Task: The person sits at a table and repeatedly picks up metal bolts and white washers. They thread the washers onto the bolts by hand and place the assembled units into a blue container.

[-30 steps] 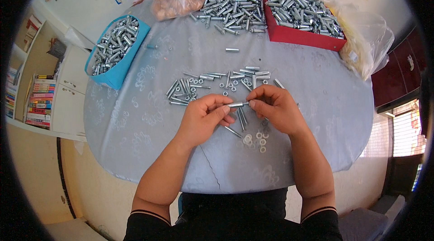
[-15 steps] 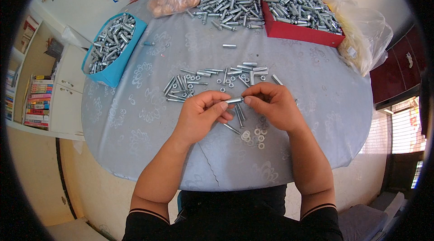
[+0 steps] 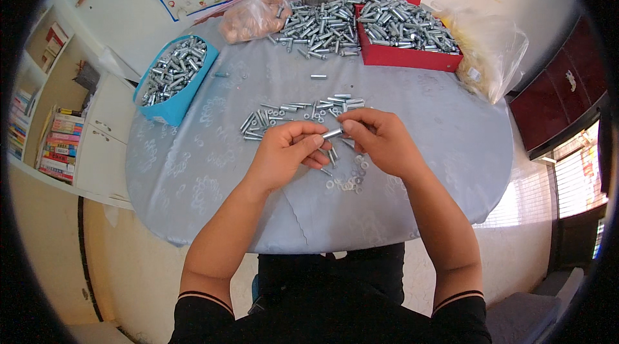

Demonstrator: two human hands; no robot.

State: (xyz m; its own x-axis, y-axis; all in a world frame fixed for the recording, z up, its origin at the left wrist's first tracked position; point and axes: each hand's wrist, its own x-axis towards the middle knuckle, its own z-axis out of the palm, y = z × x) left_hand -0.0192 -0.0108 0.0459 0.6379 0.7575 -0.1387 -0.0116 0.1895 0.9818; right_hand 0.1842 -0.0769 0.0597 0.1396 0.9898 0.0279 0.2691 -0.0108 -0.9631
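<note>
We see a metal sleeve (image 3: 332,133) above the tabletop (image 3: 213,199), between the two hands. The left hand (image 3: 288,150) pinches one end; the right hand's (image 3: 379,141) thumb and forefinger are at the other, though we cannot tell whether they grip it. Below lie washers (image 3: 348,185); beyond, loose bolts (image 3: 247,123). Farther out we find a blue box (image 3: 173,112) and red box (image 3: 412,59), both filled with metal fasteners (image 3: 173,73).
</note>
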